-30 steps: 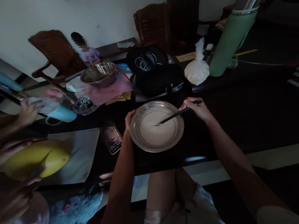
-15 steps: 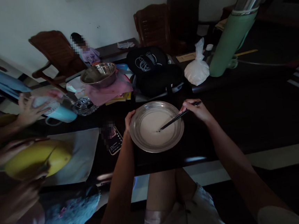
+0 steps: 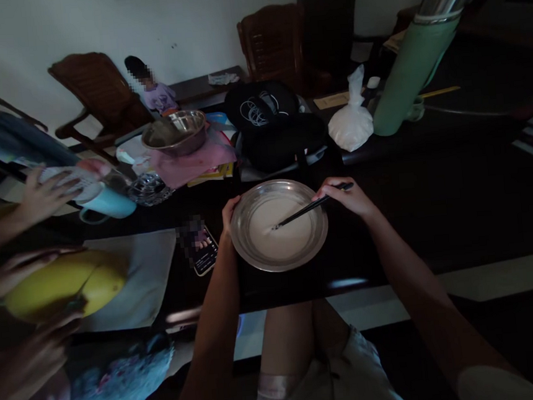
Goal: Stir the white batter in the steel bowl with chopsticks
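A wide metal bowl (image 3: 245, 248) stands on the dark table in front of me, holding a pale, milky liquid (image 3: 282, 239). My left hand (image 3: 230, 214) grips the bowl's left rim. Over the right rim, my right hand (image 3: 343, 194) is closed round a pair of black chopsticks (image 3: 302, 211). Their tips dip into the liquid left of the bowl's centre. Just left of the bowl lies a lit phone (image 3: 205, 255), partly blurred out.
At left, another person's hands work on a yellow melon (image 3: 101, 283). Another pair holds a clear container (image 3: 71, 183) by a light-blue mug (image 3: 108, 201). Behind the bowl sit a steel basin (image 3: 187, 146), black case (image 3: 284, 142), tied bag of white powder (image 3: 351, 130) and green thermos (image 3: 417, 75).
My right hand has moved slightly left, and the chopstick tips have shifted left through the liquid. My left hand stays on the rim. The other person's hands at the container moved slightly.
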`<state>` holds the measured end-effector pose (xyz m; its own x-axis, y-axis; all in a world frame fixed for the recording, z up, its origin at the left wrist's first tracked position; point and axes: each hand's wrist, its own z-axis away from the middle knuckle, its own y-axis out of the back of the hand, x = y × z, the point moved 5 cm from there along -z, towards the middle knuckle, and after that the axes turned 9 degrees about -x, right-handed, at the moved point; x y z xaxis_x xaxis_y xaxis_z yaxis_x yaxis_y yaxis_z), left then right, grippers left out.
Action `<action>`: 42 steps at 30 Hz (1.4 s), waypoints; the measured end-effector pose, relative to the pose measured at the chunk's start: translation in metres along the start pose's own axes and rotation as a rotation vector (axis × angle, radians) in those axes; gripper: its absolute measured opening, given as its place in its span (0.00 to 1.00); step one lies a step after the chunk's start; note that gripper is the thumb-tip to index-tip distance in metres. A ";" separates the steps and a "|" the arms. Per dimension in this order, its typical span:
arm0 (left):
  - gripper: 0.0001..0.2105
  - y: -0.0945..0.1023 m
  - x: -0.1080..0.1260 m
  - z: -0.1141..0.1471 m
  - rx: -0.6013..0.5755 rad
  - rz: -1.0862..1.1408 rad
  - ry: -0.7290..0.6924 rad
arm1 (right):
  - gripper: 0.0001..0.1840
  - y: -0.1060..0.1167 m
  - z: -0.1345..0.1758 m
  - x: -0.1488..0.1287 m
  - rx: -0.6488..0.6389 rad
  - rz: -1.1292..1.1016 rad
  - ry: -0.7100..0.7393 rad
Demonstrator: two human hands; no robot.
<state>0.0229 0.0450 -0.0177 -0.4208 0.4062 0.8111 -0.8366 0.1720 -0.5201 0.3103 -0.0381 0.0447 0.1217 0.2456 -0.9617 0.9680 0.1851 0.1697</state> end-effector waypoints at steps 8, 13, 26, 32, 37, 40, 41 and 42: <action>0.10 -0.004 0.003 0.003 0.016 -0.016 -0.024 | 0.22 -0.001 0.000 0.002 -0.014 -0.016 -0.009; 0.10 -0.007 0.003 0.005 0.004 -0.008 -0.015 | 0.20 0.003 0.000 -0.001 0.060 -0.005 -0.011; 0.09 -0.004 0.005 0.005 0.076 -0.034 -0.024 | 0.22 0.006 0.001 0.001 0.100 -0.021 -0.013; 0.09 -0.004 0.004 0.005 0.060 -0.031 -0.020 | 0.22 -0.001 0.000 -0.001 0.013 0.015 -0.011; 0.11 -0.006 0.004 0.004 0.011 -0.046 -0.016 | 0.22 0.006 0.001 0.001 0.093 0.010 -0.011; 0.10 -0.005 0.004 0.004 0.019 -0.032 -0.013 | 0.22 0.000 0.000 0.001 0.014 -0.003 -0.020; 0.10 -0.004 0.004 0.003 0.027 -0.025 -0.011 | 0.22 -0.001 0.000 0.000 -0.002 -0.002 -0.020; 0.09 -0.003 0.003 0.003 0.034 -0.021 -0.007 | 0.22 -0.002 0.000 0.000 0.000 0.000 -0.020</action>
<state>0.0231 0.0430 -0.0127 -0.4055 0.3967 0.8235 -0.8566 0.1495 -0.4938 0.3084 -0.0381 0.0448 0.1259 0.2263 -0.9659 0.9681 0.1847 0.1695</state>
